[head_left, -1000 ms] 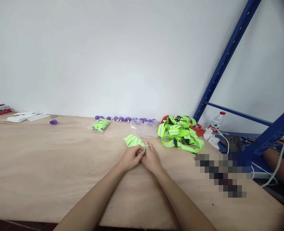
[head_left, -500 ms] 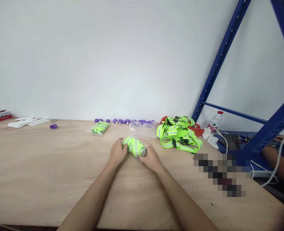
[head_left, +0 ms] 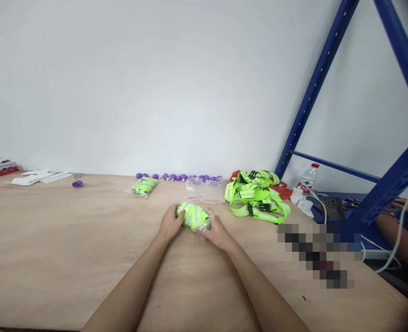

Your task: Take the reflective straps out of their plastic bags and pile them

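A folded neon-yellow reflective strap bundle in a clear plastic bag (head_left: 194, 216) lies on the wooden table (head_left: 68, 240) between my hands. My left hand (head_left: 170, 223) grips its left end with curled fingers. My right hand (head_left: 216, 229) holds the bag's right end, fingers closed on the plastic. Behind it lies a second bagged bundle (head_left: 143, 186), and to the right a loose pile of the same reflective straps (head_left: 255, 196). Empty clear bags (head_left: 205, 190) lie just beyond my hands.
A row of small purple caps (head_left: 178, 177) lines the wall, with one purple cap (head_left: 77, 184) apart at left. Papers (head_left: 38, 177) lie far left. A blue rack frame (head_left: 328, 60), a water bottle (head_left: 307, 177), cables and another person's arm (head_left: 397, 230) are at right.
My left hand moved from the pinch at the bag's right end to the bundle's left end. The bundle now sits gripped between both hands, slightly nearer me.
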Tool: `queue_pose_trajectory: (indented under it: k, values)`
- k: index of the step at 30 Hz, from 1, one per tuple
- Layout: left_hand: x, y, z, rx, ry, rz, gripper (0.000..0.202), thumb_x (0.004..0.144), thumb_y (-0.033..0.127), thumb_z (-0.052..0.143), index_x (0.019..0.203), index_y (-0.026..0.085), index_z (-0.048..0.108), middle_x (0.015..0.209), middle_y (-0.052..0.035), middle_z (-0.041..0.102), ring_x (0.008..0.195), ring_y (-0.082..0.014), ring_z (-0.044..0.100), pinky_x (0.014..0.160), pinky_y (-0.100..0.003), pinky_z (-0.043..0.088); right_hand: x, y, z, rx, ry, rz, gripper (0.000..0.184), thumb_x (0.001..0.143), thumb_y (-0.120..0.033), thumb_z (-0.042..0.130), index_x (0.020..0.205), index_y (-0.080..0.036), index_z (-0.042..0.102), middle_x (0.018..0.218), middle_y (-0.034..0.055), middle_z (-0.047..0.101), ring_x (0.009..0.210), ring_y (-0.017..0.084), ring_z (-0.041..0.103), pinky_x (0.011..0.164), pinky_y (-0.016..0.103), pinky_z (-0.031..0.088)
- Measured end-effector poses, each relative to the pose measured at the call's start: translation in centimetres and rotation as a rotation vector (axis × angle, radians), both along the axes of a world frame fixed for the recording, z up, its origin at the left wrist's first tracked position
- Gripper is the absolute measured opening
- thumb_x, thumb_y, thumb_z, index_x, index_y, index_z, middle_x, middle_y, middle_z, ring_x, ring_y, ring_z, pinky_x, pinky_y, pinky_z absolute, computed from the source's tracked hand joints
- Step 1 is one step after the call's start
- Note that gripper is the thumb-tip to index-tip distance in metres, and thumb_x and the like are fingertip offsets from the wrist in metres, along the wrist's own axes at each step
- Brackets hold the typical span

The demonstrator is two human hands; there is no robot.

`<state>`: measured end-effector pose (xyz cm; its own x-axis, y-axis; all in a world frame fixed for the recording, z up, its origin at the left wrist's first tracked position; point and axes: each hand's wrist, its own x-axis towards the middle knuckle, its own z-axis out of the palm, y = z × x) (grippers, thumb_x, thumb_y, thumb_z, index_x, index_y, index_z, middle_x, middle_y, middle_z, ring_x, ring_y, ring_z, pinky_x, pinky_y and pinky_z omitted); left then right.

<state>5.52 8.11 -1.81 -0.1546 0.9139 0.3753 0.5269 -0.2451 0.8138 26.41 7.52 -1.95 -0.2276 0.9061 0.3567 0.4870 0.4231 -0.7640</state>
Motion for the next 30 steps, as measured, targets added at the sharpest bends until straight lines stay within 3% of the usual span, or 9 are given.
queue_pose_trajectory:
  k: [3, 9, 15, 23, 30]
  values:
    - [0.2, 0.0, 0.0, 0.045, -0.05, -0.028, 0.028, 0.087, 0.033, 0.056, 0.11, 0.018, 0.064, 0.111, -0.0104, 0.07, 0.104, -0.0261, 0.063, 0.094, -0.04, 0.046, -0.1, 0.4, -0.3, -0.044, 0.044, 0.023, 0.063, 0.076, -0.042, 0.069, 0.132, -0.016, 0.055, 0.136, 0.0149, 0.057, 0.13, 0.031, 0.049, 0.109, 0.046, 0.039]
    - [0.7, -0.1, 0.3, 0.063, -0.201, -0.103, 0.029, 0.088, 0.036, 0.054, 0.109, 0.017, 0.059, 0.111, -0.0099, 0.068, 0.097, -0.0229, 0.064, 0.083, -0.035, 0.051, -0.3, 0.5, 0.2, -0.051, 0.162, 0.005, 0.063, 0.068, -0.034, 0.075, 0.126, -0.015, 0.059, 0.128, 0.0124, 0.063, 0.119, 0.03, 0.057, 0.104, 0.045, 0.044]
    - [0.9, -0.3, 0.8, 0.132, -0.234, -0.063, 0.029, 0.088, 0.037, 0.054, 0.109, 0.018, 0.061, 0.111, -0.0104, 0.068, 0.1, -0.0231, 0.063, 0.081, -0.034, 0.051, -0.4, -0.2, 1.6, -0.075, 0.199, 0.148, 0.045, 0.077, -0.037, 0.068, 0.115, -0.015, 0.067, 0.113, 0.0101, 0.072, 0.102, 0.028, 0.067, 0.092, 0.039, 0.052]
    - [1.1, -0.2, 0.6, 0.164, -0.302, -0.084, 0.03, 0.088, 0.039, 0.058, 0.11, 0.019, 0.062, 0.115, -0.0106, 0.067, 0.106, -0.0242, 0.062, 0.083, -0.035, 0.052, -0.1, 0.2, 1.0, -0.209, 0.259, 0.07, 0.057, 0.066, -0.041, 0.076, 0.115, -0.014, 0.065, 0.108, 0.0099, 0.074, 0.099, 0.032, 0.068, 0.086, 0.041, 0.055]
    - [1.2, -0.4, 0.9, 0.179, -0.346, -0.1, 0.03, 0.087, 0.039, 0.059, 0.11, 0.019, 0.063, 0.115, -0.0103, 0.066, 0.107, -0.0234, 0.061, 0.086, -0.034, 0.051, 0.2, 0.0, 1.4, -0.261, 0.131, 0.066, 0.048, 0.064, -0.042, 0.079, 0.1, -0.013, 0.067, 0.098, 0.01, 0.076, 0.093, 0.032, 0.069, 0.077, 0.038, 0.055]
